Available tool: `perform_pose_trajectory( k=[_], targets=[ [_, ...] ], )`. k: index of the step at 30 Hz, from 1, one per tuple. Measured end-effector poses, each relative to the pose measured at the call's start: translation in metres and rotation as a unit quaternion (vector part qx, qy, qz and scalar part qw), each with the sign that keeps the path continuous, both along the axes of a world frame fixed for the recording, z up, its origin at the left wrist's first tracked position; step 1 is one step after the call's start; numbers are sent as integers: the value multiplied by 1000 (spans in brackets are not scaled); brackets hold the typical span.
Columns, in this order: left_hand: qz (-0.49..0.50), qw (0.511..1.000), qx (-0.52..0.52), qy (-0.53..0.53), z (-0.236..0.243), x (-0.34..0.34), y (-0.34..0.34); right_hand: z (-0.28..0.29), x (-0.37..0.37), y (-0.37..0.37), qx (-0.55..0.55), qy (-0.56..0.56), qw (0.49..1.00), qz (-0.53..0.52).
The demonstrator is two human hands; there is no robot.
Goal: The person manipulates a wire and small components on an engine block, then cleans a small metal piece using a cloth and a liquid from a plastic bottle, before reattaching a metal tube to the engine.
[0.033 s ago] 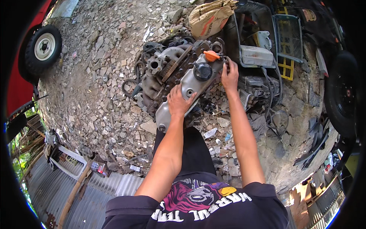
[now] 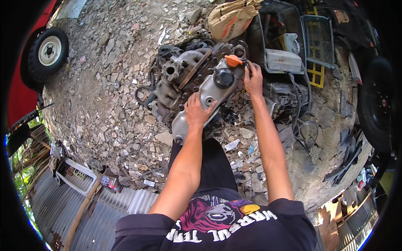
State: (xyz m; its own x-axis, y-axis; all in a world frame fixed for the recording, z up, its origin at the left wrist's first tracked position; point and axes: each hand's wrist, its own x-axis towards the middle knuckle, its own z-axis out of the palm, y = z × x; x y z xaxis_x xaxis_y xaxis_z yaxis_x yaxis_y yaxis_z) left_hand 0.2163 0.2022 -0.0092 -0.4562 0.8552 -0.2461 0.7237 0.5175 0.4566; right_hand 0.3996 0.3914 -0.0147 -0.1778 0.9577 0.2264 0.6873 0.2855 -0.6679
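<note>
A silvery valve cover with a round black oil filler cap lies along the top of a dirty engine on the ground. My left hand grips across the cover's near half, fingers at its left edge and thumb toward its right. At the cover's far right end is my right hand, its fingertips pinched at a small dark piece beside an orange plastic part. What exactly those fingertips hold is too small to make out.
Broken stone and tile rubble surrounds the engine. To the right stand a dark plastic crate of parts, a grey metal box and hoses. A brown sack lies behind. A wheel is at far left.
</note>
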Motion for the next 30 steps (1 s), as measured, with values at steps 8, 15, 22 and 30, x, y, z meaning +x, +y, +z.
perform_pose_trajectory(
  k=[8, 15, 22, 30],
  targets=[
    [-5, 1000, -3, 14, -3, -2, 0, 1, -2, 21, -35, -6, 998, 58],
    [-16, 1000, -2, 22, -2, 0, 2, -15, -5, 18, 78, -63, 994, 45],
    [-18, 1000, -5, 18, -1, -1, 3, -11, 13, 38, 63, -56, 984, 158],
    [-24, 999, 24, 30, -2, -1, 1, -16, 11, 38, 116, -85, 977, 157]
  ],
)
